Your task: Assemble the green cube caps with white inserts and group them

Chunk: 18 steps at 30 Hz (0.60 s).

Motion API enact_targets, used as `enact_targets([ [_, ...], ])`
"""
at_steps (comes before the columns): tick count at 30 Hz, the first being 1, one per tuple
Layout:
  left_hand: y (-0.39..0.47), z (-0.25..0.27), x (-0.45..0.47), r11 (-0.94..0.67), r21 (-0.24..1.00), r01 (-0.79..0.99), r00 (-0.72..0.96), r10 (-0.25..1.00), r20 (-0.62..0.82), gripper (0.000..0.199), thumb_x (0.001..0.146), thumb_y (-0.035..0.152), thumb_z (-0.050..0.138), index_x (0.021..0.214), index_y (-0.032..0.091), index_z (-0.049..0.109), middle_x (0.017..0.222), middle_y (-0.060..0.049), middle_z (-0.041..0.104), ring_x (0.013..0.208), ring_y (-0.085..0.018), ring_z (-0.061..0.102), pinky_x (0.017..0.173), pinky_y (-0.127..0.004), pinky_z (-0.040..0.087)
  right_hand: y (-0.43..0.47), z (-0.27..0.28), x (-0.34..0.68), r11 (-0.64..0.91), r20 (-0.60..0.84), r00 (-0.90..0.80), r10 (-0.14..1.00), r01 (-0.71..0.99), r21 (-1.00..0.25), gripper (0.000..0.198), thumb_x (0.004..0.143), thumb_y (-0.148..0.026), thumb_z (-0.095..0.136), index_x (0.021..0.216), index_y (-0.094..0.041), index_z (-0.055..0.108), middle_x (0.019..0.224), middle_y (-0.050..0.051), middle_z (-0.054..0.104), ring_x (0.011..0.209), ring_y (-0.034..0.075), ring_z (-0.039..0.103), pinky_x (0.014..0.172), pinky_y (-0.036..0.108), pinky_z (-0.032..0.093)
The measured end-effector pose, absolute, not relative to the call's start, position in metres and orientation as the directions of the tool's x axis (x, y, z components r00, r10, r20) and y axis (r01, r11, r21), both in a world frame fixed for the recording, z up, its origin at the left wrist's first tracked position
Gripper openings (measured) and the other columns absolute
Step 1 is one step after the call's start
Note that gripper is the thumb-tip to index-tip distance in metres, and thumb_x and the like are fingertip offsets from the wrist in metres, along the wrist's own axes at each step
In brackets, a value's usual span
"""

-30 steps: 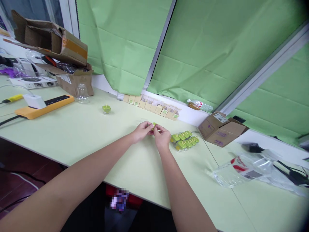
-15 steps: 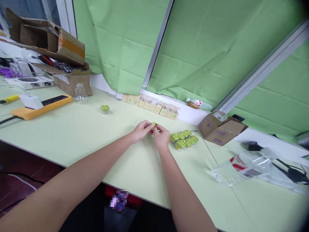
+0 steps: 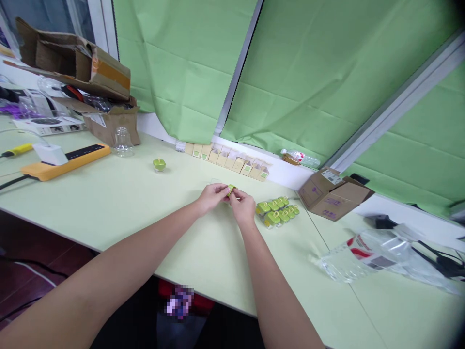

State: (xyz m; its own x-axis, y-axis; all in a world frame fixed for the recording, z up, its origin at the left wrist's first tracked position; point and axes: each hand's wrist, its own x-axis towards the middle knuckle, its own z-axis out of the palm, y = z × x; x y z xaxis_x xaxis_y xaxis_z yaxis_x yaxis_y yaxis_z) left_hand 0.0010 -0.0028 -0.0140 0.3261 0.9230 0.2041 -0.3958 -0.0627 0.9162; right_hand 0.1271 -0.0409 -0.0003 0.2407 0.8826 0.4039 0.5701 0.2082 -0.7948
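Over the middle of the pale table [image 3: 189, 242], my left hand [image 3: 213, 198] and my right hand [image 3: 242, 206] meet, both closed on one small green lid [image 3: 231, 189]. Fingers cover most of it, and what lies under it is hidden. Just right of my right hand stand two rows of small clear containers with green lids [image 3: 272, 218], each topped by a pale ring. One more green-lidded container [image 3: 159, 165] sits alone to the left, farther back.
Small cardboard boxes [image 3: 224, 157] line the back edge. An orange power strip [image 3: 65, 162], a clear plastic piece [image 3: 123, 143] and open cartons [image 3: 112, 121] are at left. To the right lie a cardboard box [image 3: 332, 194], a large plastic bottle [image 3: 363, 252] and a smaller bottle [image 3: 301, 157].
The view has shifted very slightly. Both hands stay together on the green lid, with only small finger movement.
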Motion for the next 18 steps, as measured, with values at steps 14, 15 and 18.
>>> enact_targets([
  [14,-0.0025,-0.0130,0.0020,-0.020,0.917,-0.399,0.366,0.913,0.179,0.036,0.077,0.044,0.076,0.093,0.012,0.069,0.097,-0.010,0.072,0.084,-0.018,0.069,0.090,-0.039,0.053,-0.0436,0.0008,0.1214,0.230,0.445,0.395,0.804,0.483,-0.845,0.030,0.079,-0.039,0.059,0.090,-0.019,0.078,0.083,0.003,0.076,0.060,0.015,0.062,0.061,0.026,0.048],
  [15,-0.0019,-0.0125,0.0010,0.008,0.905,-0.425,0.376,0.911,0.168,0.035,0.078,0.043,0.076,0.092,0.012,0.069,0.096,-0.010,0.072,0.085,-0.018,0.069,0.090,-0.039,0.054,-0.0436,0.0013,0.1220,0.234,0.442,0.387,0.809,0.478,-0.847,0.030,0.079,-0.038,0.059,0.090,-0.018,0.078,0.083,0.003,0.075,0.059,0.015,0.061,0.060,0.025,0.048],
  [18,0.0005,-0.0115,-0.0016,0.058,0.896,-0.439,0.381,0.916,0.127,0.030,0.078,0.037,0.077,0.088,0.010,0.069,0.090,-0.009,0.072,0.080,-0.017,0.069,0.088,-0.039,0.055,-0.0433,0.0015,0.1228,0.255,0.436,0.359,0.825,0.451,-0.855,0.032,0.078,-0.038,0.059,0.093,-0.017,0.078,0.082,0.003,0.075,0.058,0.015,0.059,0.058,0.025,0.047],
])
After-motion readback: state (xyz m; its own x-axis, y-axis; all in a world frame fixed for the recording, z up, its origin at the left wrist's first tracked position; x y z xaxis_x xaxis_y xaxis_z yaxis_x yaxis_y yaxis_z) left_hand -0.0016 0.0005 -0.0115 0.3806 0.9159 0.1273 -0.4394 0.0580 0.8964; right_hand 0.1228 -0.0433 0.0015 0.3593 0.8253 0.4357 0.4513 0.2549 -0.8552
